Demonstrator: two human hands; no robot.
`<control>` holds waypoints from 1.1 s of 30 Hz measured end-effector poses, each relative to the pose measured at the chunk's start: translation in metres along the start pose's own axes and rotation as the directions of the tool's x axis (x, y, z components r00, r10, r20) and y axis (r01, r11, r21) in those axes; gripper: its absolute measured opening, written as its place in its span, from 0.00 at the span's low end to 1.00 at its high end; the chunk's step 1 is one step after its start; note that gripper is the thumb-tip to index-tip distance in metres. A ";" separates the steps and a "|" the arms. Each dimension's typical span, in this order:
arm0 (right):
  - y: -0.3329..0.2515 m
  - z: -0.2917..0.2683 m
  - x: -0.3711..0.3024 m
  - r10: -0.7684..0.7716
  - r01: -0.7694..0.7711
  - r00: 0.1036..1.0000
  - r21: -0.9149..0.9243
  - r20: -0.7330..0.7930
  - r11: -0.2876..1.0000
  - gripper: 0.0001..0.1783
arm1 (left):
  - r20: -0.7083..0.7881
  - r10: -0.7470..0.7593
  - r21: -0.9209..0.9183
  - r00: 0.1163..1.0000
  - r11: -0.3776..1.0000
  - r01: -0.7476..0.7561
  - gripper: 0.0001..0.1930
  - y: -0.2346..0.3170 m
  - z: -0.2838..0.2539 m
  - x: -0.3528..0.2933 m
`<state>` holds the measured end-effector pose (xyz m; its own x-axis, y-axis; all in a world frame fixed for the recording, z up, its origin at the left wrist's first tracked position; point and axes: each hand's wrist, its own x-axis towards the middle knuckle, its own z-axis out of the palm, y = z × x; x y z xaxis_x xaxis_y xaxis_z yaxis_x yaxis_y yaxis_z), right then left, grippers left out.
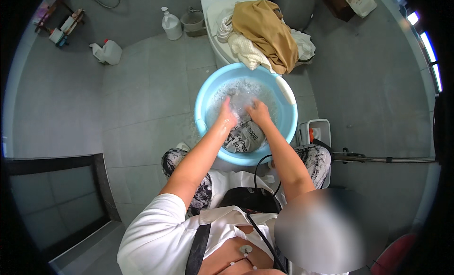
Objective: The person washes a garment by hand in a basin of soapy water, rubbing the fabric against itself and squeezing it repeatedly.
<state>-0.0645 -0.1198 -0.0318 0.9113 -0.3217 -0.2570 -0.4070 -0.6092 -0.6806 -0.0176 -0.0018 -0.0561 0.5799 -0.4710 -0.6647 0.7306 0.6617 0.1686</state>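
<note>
A light blue basin (201, 101) of foamy water stands on the floor before me. In it lies a wet grey garment with black print (246, 137), partly under the suds. My left hand (228, 113) and my right hand (258, 113) are both in the basin, close together. Their fingers close on a bunched part of the garment between them, blurred by motion and foam. The fingertips are partly hidden. A white bar-like piece (285, 89) sits at the basin's right rim.
Beyond the basin, a toilet (215, 26) carries a tan cloth (265, 31) and a cream knit garment (247, 50), which hangs near the rim. A white pump bottle (172, 25), a grey pail (193, 22) and a red-capped jug (108, 52) stand behind. A white bin (322, 126) is at right.
</note>
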 end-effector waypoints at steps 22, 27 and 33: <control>-0.054 -0.004 -0.045 -0.294 0.267 0.905 -0.127 -0.307 0.955 0.11 | -0.053 0.026 0.157 0.998 0.987 -0.017 0.13 -0.014 0.014 -0.026; -0.015 -0.015 -0.019 -0.043 0.003 0.964 -0.149 -0.262 0.989 0.13 | -0.135 0.096 0.158 0.986 0.985 -0.074 0.10 -0.016 0.024 -0.025; 0.045 0.002 0.013 0.269 -0.153 0.935 0.421 -0.232 0.894 0.18 | -0.090 0.205 0.052 0.975 0.978 -0.201 0.18 0.013 -0.010 0.009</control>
<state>-0.0708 -0.1506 -0.0673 0.7277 -0.6330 -0.2643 -0.4769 -0.1900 -0.8582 -0.0066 0.0081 -0.0668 0.6827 -0.2708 -0.6787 0.6165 0.7120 0.3361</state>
